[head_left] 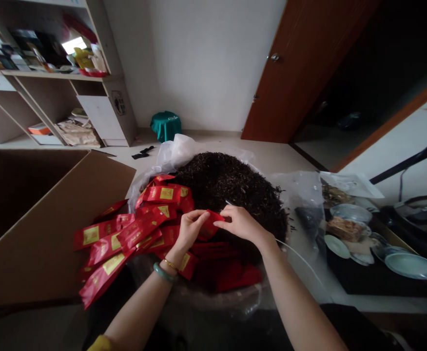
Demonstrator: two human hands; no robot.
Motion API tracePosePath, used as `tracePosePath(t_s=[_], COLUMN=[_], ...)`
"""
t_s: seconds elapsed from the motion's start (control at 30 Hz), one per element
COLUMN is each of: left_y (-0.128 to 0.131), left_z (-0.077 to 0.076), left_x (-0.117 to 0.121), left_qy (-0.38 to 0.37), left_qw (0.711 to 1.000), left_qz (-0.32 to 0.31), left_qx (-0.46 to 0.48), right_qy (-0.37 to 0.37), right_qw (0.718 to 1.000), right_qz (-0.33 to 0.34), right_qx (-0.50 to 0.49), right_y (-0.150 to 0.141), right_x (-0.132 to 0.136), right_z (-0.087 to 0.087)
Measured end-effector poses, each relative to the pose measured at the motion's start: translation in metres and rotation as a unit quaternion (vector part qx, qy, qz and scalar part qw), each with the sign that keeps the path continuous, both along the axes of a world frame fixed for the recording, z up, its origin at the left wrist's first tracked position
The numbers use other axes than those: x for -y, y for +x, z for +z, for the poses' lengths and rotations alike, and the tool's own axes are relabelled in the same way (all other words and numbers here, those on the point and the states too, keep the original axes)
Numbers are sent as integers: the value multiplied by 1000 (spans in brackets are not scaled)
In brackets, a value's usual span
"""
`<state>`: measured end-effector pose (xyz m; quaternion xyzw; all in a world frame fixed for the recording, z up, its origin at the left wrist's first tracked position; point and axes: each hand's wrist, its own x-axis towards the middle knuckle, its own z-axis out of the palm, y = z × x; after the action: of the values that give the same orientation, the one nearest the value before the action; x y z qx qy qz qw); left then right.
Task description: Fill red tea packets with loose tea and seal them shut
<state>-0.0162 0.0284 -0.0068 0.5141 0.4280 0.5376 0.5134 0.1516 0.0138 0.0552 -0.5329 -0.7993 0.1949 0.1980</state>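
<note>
My left hand (192,227) pinches the near left edge of a small red packet (211,224) between thumb and fingers. Across from it, my right hand (242,223) is closed on the packet's other edge. A thin pale tip (228,203) shows beside my right fingers; what it belongs to is hidden. Behind both hands rises a heap of dark loose tea leaves (228,178) in a round container lined with clear plastic. To the left lies a pile of red foil packets (144,229) with gold labels. More plain red packets (241,278) lie below my hands.
A large open cardboard box (56,239) stands at the left. Dishes (412,265) and a clear tub of brownish bits (347,229) sit on a dark tray at the right. Beyond are a green-covered stool (165,126), a shelf unit (114,97) and a brown door (290,63).
</note>
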Motion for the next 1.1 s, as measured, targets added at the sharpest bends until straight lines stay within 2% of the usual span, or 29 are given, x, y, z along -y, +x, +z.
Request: tracePosePath(t_s=[0.07, 0.17, 0.27, 0.37, 0.43, 0.53, 0.6, 0.77, 0.83, 0.9, 1.0, 1.07, 1.1], left_y=[0, 1, 1, 1, 1, 1, 1, 2, 3, 2, 2, 2, 2], left_z=[2, 5, 6, 6, 5, 6, 7, 8, 6, 4, 3, 2, 3], left_x=[1, 2, 2, 1, 1, 1, 2, 5, 6, 5, 4, 2, 2], left_qy=[2, 8, 18, 20, 17, 4, -25, -122, -150, -165, -165, -161, -161], left_qw=[1000, 1000, 1000, 1000, 1000, 999, 998, 980, 972, 970, 973, 975, 975], left_qz=[5, 4, 5, 14, 16, 14, -12, -141, -163, -156, -132, -121, -117], left_qx=[1, -7, -8, 7, 19, 40, 57, 68, 78, 89, 94, 95, 97], right_qy=[-5, 10, 51, 86, 81, 67, 64, 44, 29, 25, 63, 80, 64], right_qw=[999, 998, 999, 984, 972, 961, 957, 957, 959, 959, 969, 975, 970], right_qz=[8, 14, -10, -84, -120, -134, -135, -118, -106, -100, -147, -206, -233], right_qx=[51, 57, -13, -129, -187, -232, -250, -260, -262, -265, -186, -40, 42], right_y=[-2, -5, -8, -12, -16, -18, -18, -15, -13, -9, 6, 19, 24], right_x=[1, 2, 3, 4, 4, 4, 3, -1, -4, -9, -17, -22, -23], right_z=[1, 3, 0, -12, -23, -35, -36, -30, -30, -33, -43, -52, -56])
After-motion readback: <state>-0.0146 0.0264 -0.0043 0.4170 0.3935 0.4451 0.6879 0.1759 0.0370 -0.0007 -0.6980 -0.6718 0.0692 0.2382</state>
